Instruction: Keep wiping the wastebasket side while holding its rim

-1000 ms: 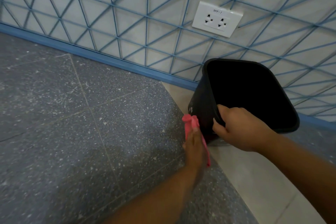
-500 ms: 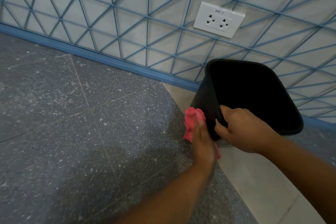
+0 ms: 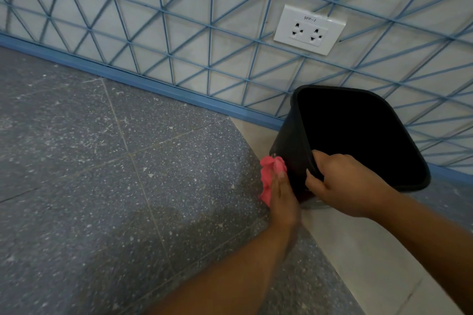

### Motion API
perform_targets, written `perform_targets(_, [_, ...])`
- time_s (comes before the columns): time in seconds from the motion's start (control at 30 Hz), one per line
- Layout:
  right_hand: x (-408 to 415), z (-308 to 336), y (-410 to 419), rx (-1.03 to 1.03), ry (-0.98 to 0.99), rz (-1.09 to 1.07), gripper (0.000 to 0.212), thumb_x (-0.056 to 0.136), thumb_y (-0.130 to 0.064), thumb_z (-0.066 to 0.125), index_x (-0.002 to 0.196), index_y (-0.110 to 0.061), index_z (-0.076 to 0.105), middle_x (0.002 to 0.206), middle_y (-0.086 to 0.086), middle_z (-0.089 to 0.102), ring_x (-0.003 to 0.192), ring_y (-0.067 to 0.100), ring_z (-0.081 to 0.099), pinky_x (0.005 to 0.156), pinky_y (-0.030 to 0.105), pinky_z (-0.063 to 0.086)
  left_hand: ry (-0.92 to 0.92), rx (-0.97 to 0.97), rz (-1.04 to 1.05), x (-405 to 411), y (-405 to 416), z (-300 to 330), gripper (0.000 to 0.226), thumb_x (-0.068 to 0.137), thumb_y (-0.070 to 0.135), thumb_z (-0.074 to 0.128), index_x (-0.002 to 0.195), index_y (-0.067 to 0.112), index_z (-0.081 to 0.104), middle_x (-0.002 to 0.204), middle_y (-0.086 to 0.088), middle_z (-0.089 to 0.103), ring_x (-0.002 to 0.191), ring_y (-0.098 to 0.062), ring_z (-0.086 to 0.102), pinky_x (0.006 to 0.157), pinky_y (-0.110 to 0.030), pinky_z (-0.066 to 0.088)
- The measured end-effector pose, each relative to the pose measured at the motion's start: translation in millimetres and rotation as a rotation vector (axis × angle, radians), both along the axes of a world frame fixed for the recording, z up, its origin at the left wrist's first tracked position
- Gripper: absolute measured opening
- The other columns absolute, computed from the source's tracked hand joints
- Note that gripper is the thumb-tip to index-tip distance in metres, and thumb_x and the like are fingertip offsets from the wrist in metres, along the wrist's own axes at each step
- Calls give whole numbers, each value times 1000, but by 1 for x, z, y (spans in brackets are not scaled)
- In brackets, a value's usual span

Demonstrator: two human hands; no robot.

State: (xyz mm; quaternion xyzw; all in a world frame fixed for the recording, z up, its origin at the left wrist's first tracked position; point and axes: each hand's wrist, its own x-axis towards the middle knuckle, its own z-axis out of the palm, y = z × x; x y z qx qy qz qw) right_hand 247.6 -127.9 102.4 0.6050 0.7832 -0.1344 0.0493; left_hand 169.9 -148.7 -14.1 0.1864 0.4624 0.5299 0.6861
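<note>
Speckled grey floor tiles [image 3: 107, 186] meet a white wall [image 3: 179, 20] crossed with blue lines, where a black bin [image 3: 289, 151] stands tilted below a double socket [image 3: 309, 29]. Right hand [image 3: 343, 184] grips the bin's near rim, fingers curled inside. Left hand [image 3: 282, 194], fingers straight, presses a pink cloth [image 3: 270, 174] against the bin's left side.

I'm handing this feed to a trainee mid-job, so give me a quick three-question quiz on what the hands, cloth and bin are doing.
1. True or false: the right hand grips the rim of the black bin.
2. What does the left hand press against the bin's outer wall?
3. The wall socket is: A) left of the bin, at floor level; B) above the bin, on the wall; C) inside the bin.

Key: 1 true; 2 the pink cloth; 3 B.
</note>
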Motion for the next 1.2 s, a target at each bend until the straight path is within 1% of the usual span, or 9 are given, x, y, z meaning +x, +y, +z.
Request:
perform_targets(0.17, [2,1,-2,-21,13,-14,19,90,-37,49,84,-20,48,67,1,57,58,16,57,60,43,52,76,168,-74,2,-32,3,53,120,16,20,173,18,14,184,5,12,170,-9,16,142,-35,13])
perform_targets(0.27, [1,1,-3,-9,-1,-15,20,91,-36,49,80,-20,45,66,2,56,58,17,56,61,44,51,38,-28,-45,-6,-4,-3,52,121,32,27,170,17,35,177,-8,38,164,-20,38,139,-43,26])
perform_targets(0.33, [-1,0,-2,-2,-2,-12,21,92,-35,50,76,-24,41,64,0,55,56,16,56,59,41,51,6,-34,-45,-5,7,1,51,121,30,30,166,11,42,170,-15,48,160,-27,45,137,-49,31])
perform_targets(0.47, [0,0,-2,-15,3,0,17,92,-35,50,81,-23,45,66,-1,57,57,14,57,58,38,52,61,142,-150,-7,-21,-1,52,120,13,21,172,10,23,181,-7,27,170,-21,26,141,-44,20])
perform_targets(0.63, [0,0,-2,5,-3,18,21,91,-36,50,81,-18,45,67,3,57,61,21,58,63,44,51,99,6,-100,-10,-4,-2,53,120,31,28,171,17,32,178,-7,36,166,-19,34,139,-41,25])
perform_targets(0.77, [3,0,-2,0,-1,13,21,90,-37,49,82,-19,45,69,4,58,63,23,58,63,44,51,97,197,-106,-2,-30,7,52,120,13,21,172,15,18,183,1,16,170,-12,18,142,-37,16])
perform_targets(0.93, [2,-1,-4,2,10,18,22,90,-37,50,79,-20,43,64,0,55,60,19,56,60,41,50,43,-55,-71,-9,5,-1,53,120,37,30,166,14,44,170,-14,49,159,-26,48,136,-46,33])
perform_targets(1.1, [2,0,-4,-11,14,20,21,90,-37,50,80,-19,44,66,1,56,60,20,56,61,43,50,50,132,-115,-9,-19,0,52,120,15,21,172,12,22,182,-1,22,169,-14,23,141,-34,19])
perform_targets(1.2, [0,0,-5,-7,10,16,22,91,-36,50,80,-18,45,66,2,55,59,19,55,62,44,50,37,-2,-101,-14,-8,-6,54,120,32,27,172,17,31,177,-8,39,164,-21,39,138,-44,28])
